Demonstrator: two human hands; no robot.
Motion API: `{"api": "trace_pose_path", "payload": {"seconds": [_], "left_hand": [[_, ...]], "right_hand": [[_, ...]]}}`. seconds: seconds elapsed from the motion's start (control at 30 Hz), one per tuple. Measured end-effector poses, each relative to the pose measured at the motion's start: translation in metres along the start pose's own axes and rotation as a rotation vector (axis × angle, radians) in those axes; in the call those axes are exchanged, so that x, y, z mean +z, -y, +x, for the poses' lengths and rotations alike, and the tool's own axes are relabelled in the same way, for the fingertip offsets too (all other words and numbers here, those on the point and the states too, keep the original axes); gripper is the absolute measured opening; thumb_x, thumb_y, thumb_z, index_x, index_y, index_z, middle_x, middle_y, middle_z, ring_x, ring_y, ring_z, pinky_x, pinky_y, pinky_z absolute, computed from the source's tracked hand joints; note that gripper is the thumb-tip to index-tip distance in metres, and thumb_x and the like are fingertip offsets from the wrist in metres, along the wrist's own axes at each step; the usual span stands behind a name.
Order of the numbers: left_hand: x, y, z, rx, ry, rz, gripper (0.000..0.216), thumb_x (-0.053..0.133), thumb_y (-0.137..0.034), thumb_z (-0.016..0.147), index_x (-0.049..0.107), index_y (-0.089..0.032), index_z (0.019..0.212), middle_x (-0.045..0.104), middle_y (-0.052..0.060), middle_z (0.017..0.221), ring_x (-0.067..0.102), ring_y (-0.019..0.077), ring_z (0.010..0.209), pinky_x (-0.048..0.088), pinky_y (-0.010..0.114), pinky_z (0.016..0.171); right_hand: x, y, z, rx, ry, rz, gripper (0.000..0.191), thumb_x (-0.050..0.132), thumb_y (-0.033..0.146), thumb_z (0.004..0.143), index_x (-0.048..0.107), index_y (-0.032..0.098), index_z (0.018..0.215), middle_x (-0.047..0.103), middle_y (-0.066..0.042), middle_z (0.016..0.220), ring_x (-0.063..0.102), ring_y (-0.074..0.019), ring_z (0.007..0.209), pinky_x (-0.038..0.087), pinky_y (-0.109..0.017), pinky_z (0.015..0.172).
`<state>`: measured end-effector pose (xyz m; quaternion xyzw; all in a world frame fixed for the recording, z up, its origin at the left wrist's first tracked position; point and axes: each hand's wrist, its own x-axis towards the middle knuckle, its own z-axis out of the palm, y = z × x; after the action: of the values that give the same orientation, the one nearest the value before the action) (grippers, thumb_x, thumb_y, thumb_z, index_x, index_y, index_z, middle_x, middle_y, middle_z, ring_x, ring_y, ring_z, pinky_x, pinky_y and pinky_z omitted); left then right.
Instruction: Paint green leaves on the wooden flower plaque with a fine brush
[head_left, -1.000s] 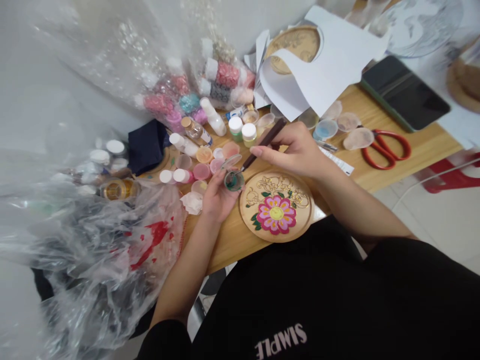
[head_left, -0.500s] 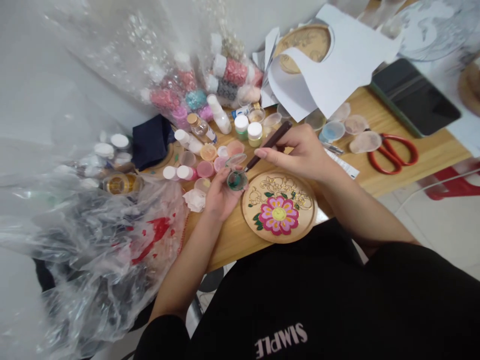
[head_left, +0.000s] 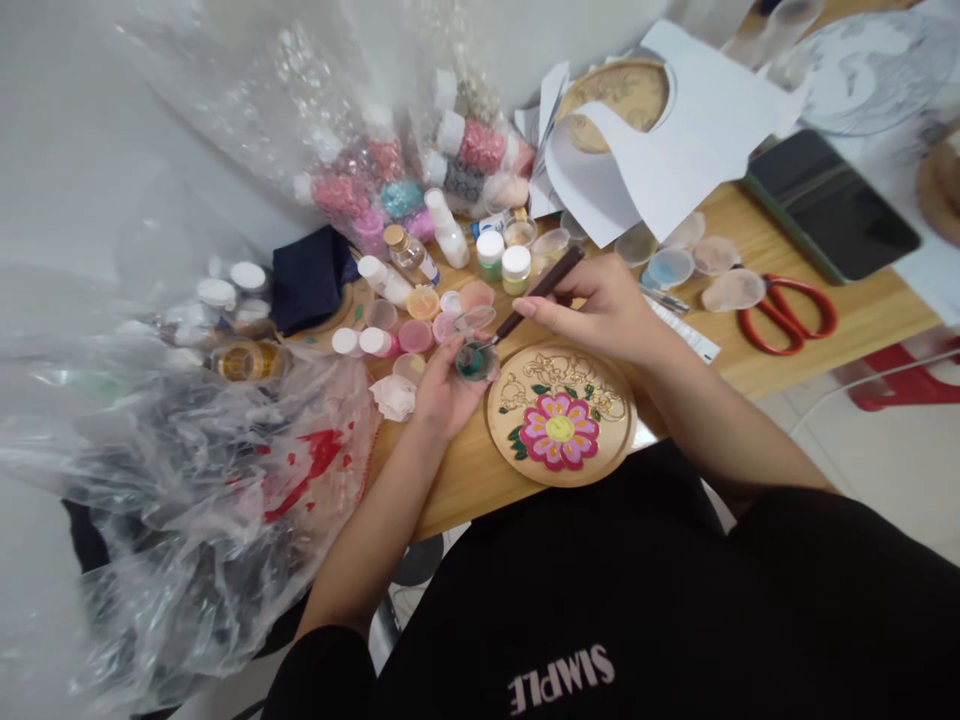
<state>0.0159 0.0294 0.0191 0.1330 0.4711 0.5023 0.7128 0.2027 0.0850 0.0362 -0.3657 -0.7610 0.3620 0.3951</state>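
My left hand (head_left: pixel 450 392) is closed around a small clear cup (head_left: pixel 475 362) of dark green paint, its lid (head_left: pixel 475 319) flipped up. In my right hand (head_left: pixel 592 308) is a slim dark-handled tool (head_left: pixel 541 290), perhaps a brush, pinched between thumb and fingers. Its tip reaches down to the cup's rim, and I cannot make out the very end. Just right of the cup, a round wooden plaque (head_left: pixel 504 455) rests at the table's front edge. It bears a pink flower with a yellow centre, dark green leaves and gold outlines, some shapes bare wood.
Behind the cup stand several paint pots (head_left: pixel 415 336) and white-capped bottles (head_left: pixel 450 232). Red-handled scissors (head_left: pixel 787 315) and a dark phone (head_left: pixel 834 205) lie right. Crumpled plastic (head_left: pixel 225 520) covers the left; a curled paper sheet (head_left: pixel 675 150) lies at the back.
The view has shifted slightly, so the bottles and pots sit a little lower and further right. Both hands keep their holds, with the tool's tip still at the cup.
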Motion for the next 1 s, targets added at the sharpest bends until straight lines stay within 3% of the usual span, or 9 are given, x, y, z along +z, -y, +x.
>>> {"api": "trace_pose_path", "payload": {"seconds": [0.17,0.37,0.83,1.0], "left_hand": [[-0.0004,-0.0003,-0.0003,-0.021,0.011,-0.011,0.037,0.045,-0.023,0.098,0.066,-0.017,0.068,0.061,0.004,0.066,0.054,0.0116,0.059,0.047,0.025,0.056],[-0.0042,0.0007,0.0011,-0.011,0.03,0.012,0.032,0.054,-0.028,0.097,0.066,-0.017,0.069,0.062,0.003,0.07,0.055,0.0106,0.058,0.047,0.025,0.057],[-0.0027,0.0004,-0.0003,-0.027,0.008,0.011,0.034,0.046,-0.024,0.096,0.065,-0.018,0.069,0.06,0.004,0.068,0.054,0.0121,0.061,0.045,0.025,0.056],[-0.0031,0.0004,0.0,-0.023,0.012,0.015,0.03,0.052,-0.028,0.095,0.065,-0.018,0.07,0.06,0.003,0.069,0.053,0.0123,0.061,0.045,0.025,0.056]], "right_hand": [[0.0001,-0.0003,0.001,-0.007,0.011,-0.006,0.057,0.065,0.058,0.087,0.041,0.019,0.054,0.038,0.005,0.052,0.032,-0.0068,0.053,0.026,-0.028,0.051],[-0.0002,-0.0008,0.0011,-0.006,0.011,-0.011,0.058,0.065,0.06,0.086,0.041,0.019,0.053,0.036,0.006,0.051,0.031,-0.0064,0.051,0.025,-0.027,0.05],[-0.0012,-0.0047,-0.0002,-0.011,0.024,-0.051,0.053,0.06,0.058,0.091,0.052,0.018,0.058,0.037,0.006,0.051,0.029,-0.0068,0.052,0.023,-0.028,0.051],[-0.0014,-0.0045,-0.0003,-0.006,0.032,-0.044,0.052,0.06,0.058,0.091,0.053,0.018,0.059,0.037,0.005,0.051,0.029,-0.0072,0.052,0.023,-0.029,0.051]]}}
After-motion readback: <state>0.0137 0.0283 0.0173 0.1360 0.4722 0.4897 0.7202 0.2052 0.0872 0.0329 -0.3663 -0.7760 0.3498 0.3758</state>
